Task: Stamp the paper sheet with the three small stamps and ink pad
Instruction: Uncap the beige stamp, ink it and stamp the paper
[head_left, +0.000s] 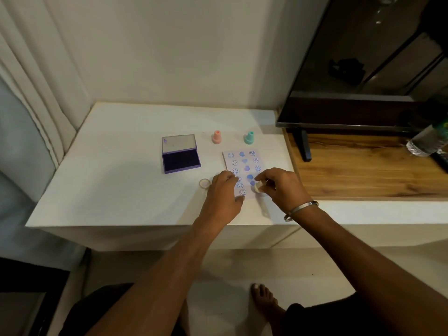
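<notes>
Gripping a pale stamp (257, 187), the right hand (281, 187) hovers over the paper sheet (243, 166).

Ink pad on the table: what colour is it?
Purple ink pad, lid open; head view.

bare forearms, a silver bangle (300, 210) on the right wrist.

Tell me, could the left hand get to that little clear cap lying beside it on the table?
Probably yes. The clear cap lies on bare tabletop just left of the left hand, nothing between them. But that hand is pressing the paper sheet flat, so it would have to let go.
</notes>
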